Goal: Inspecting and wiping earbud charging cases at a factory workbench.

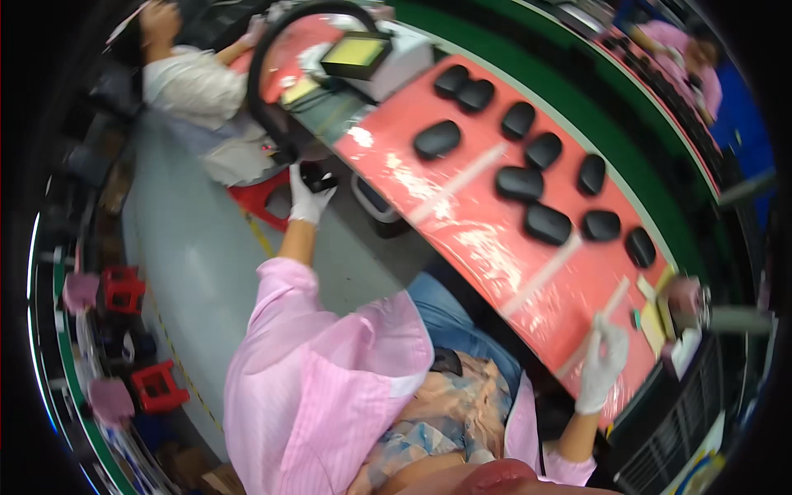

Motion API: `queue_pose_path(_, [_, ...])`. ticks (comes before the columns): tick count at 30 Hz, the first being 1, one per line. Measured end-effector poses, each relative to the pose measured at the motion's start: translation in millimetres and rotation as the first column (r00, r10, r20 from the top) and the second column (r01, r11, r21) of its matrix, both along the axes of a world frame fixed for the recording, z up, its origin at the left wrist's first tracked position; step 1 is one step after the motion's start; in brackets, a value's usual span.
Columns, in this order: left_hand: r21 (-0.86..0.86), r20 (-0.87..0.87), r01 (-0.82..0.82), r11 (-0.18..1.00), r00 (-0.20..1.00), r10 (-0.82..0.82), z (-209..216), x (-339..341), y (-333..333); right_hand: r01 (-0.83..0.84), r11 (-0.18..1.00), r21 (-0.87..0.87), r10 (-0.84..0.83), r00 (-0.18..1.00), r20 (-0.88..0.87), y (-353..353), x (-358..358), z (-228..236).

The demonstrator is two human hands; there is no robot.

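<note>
We see the left hand [305,205], in a white glove, stretched out beyond the left end of the counter [462,227]. Its fingers are closed around a black piece [314,176], the exact shape of which is too blurred for us to tell. Near this hand we note a red stool [257,198], and, partly under the counter's edge, a grey bin [378,205]. The right hand [605,365], likewise gloved in white, is at the counter's right end, well apart from the left; its fingers look partly bent, but we cannot tell how far they are open or whether they grip anything.

On the glossy red top we count ten black rounded cases [520,183], spread in loose rows toward the far side; two at the upper left lie side by side, very close together. Pale strips [544,276] cross the surface. Beyond the far edge we observe a long green band [652,175]. At the upper left stand a box with a yellow top [356,53] and a black curved tube [257,87]; next to them we find a co-worker in pale clothing [198,91]. A second co-worker, in pink [667,48], appears at the upper right. Beside the right hand lie yellow sheets [652,328], next to a dark rack [681,433].
</note>
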State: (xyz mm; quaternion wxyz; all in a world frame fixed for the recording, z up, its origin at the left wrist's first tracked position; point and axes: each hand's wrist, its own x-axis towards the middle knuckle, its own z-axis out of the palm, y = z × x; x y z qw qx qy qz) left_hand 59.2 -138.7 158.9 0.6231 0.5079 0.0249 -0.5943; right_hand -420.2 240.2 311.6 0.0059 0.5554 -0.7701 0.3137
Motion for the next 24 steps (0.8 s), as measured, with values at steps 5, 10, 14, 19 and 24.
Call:
queue_pose_path(5, [0.002, 0.030, 0.940, 0.342, 0.342, -0.939, 66, -2, 114, 0.094, 0.950, -0.297, -0.121, 0.990, -0.073, -18, -105, 57])
queue_pose_path(10, [0.067, 0.769, 0.994, -0.082, -0.103, -0.631, 245, -99, 166, 0.316, 0.937, -0.149, -0.345, 0.905, -0.250, -15, -179, 90])
queue_pose_path(14, [0.060, 0.984, 0.993, -0.100, -0.076, -0.162, 274, -151, 167, 0.273, 0.962, 0.012, -0.236, 0.851, -0.469, -14, -210, 81])
queue_pose_path(19, [-0.617, 0.448, 0.787, 0.027, 0.379, -0.809, 230, -197, 189, 0.166, 0.980, 0.114, -0.103, 0.901, -0.422, -41, -220, 78])
queue_pose_path(24, [-0.649, 0.311, 0.755, 0.092, 0.374, -0.874, 205, -283, 214, 0.176, 0.976, 0.131, -0.126, 0.938, -0.323, -15, -229, 88])
